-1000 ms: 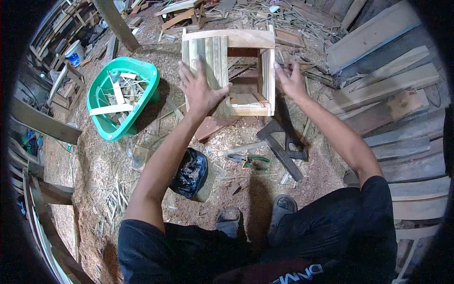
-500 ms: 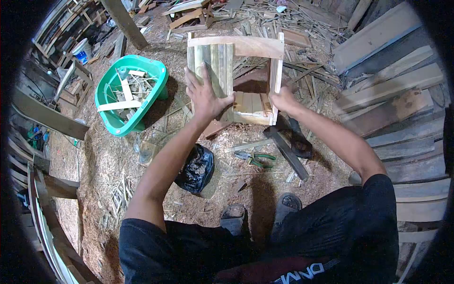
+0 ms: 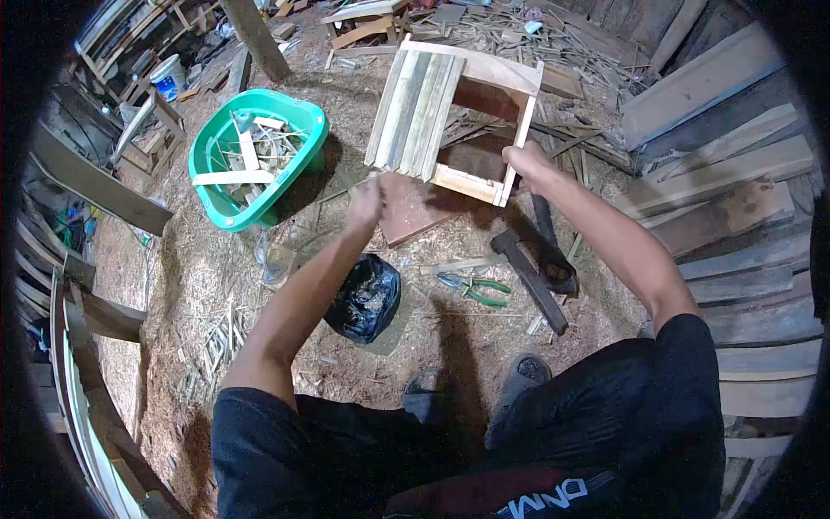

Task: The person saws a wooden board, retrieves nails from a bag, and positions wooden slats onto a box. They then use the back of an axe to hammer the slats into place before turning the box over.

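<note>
A box-like wooden frame (image 3: pixel 494 67), partly covered with thin slats (image 3: pixel 415 108) on its left side, is tilted in front of me. My right hand (image 3: pixel 529 169) is closed round the frame's lower right edge. My left hand (image 3: pixel 368 201) is just below the slats' lower left corner, blurred by motion, and its fingers cannot be made out. Under the frame lies a reddish-brown board (image 3: pixel 413 210). Green-handled pliers (image 3: pixel 474 288) and a hammer (image 3: pixel 529 281) lie on the ground nearer to me, beside a black plastic bag (image 3: pixel 365 298).
To the left stands a green basin (image 3: pixel 201 164) holding wood scraps. A wooden post (image 3: pixel 256 41) rises behind it. Planks (image 3: pixel 726 177) line the right side, and scrap sticks (image 3: pixel 553 52) cover the ground at the back.
The frame has turned clockwise and shifted slightly right, its slatted side now raised. My left hand has come off the slats and moved down toward me. My right hand still holds the frame.
</note>
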The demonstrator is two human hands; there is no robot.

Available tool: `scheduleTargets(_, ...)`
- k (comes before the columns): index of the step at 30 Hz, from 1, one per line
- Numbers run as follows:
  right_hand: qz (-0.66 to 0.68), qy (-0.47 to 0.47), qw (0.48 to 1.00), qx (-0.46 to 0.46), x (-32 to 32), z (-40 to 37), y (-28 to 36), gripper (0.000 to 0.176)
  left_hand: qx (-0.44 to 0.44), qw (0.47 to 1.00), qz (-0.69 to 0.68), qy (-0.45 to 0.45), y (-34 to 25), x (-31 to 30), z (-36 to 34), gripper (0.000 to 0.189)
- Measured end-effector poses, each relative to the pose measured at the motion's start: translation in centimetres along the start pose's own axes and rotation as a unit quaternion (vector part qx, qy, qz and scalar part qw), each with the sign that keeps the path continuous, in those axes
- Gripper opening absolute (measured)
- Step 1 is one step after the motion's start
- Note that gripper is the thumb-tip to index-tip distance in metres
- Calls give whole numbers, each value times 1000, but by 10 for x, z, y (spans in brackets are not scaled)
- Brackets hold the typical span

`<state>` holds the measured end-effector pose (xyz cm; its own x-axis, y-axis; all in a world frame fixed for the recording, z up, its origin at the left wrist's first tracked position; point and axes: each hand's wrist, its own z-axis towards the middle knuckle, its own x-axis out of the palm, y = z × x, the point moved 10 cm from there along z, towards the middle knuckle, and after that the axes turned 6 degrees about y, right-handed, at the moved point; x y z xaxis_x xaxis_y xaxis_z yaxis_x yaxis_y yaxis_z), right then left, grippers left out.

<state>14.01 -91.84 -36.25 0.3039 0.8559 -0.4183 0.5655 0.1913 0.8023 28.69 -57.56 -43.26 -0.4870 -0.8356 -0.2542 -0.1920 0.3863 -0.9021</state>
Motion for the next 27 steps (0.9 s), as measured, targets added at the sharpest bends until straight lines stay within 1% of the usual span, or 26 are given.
scheduleTargets(1,0,6,1000,1,1,-2,1,50,-55,993,-33,97,12,33,-6,75)
scheduleTargets(2,13,3,1000,-3,3,-5,1,50,-17,989,-40,139,5,58,-12,84)
scheduleTargets(3,25,-1,1000,-7,4,-7,0,50,8,984,-68,162,-27,74,-45,85)
scheduleTargets(4,38,-5,999,-11,6,-10,-1,50,-11,979,-93,180,-35,92,-55,84)
scheduleTargets(5,16,-33,999,-20,4,-14,-1,48,-28,972,-119,199,-43,108,-63,84)
scheduleTargets(7,-30,-93,994,-38,3,-23,-4,44,-38,961,-227,155,-93,114,-111,78)
scheduleTargets(8,-54,-125,990,-47,0,-31,-4,43,-61,958,-242,140,-88,119,-110,73)
scheduleTargets(9,3,-99,993,-63,10,-39,-6,41,-85,955,-257,123,-84,124,-109,67)
scheduleTargets(10,6,-86,995,-57,15,-59,3,42,-107,950,-272,105,-78,129,-107,62)
scheduleTargets(12,51,-24,998,-38,25,-49,-16,49,-113,944,-290,113,-65,129,-94,59)
scheduleTargets(13,86,11,993,-77,31,-60,-5,53,-116,941,-295,116,-60,126,-88,58)
scheduleTargets(14,-32,63,994,-78,32,-68,5,53,-121,939,-299,118,-54,123,-82,56)
scheduleTargets(15,-150,114,979,-78,30,-92,28,52,-125,937,-304,119,-50,119,-77,55)
scheduleTargets(16,-266,163,947,-78,29,-112,46,52,-128,935,-310,119,-51,118,-73,54)
scheduleTargets(17,-273,106,944,-152,17,-122,79,48,-32,988,-105,105,-89,97,-93,51)
scheduleTargets(18,-279,48,933,-223,8,-135,109,44,46,991,114,48,-129,75,-118,50)
scheduleTargets(19,-281,-9,915,-290,1,-148,135,40,134,954,266,34,-125,76,-103,47)
scheduleTargets(20,-280,-65,890,-354,-6,-163,154,37,138,959,246,39,-104,80,-85,46)
scheduleTargets(22,-256,-144,853,-432,-26,-163,186,37,77,990,99,67,-79,93,-61,45)
scheduleTargets(23,-292,-213,814,-455,-37,-151,194,38,29,996,-11,85,-64,102,-48,44)
scheduleTargets(24,-327,-280,767,-476,-50,-137,196,39,-17,990,-113,85,-47,106,-40,44)
scheduleTargets(25,-360,-345,713,-493,-58,-137,195,41,-44,981,-169,82,-35,111,-30,44)
scheduleTargets(26,-389,-313,744,-443,-61,-122,187,44,77,992,-24,98,-36,110,-13,43)
scheduleTargets(27,-418,-281,770,-393,-64,-110,179,48,195,967,121,110,-18,114,13,42)
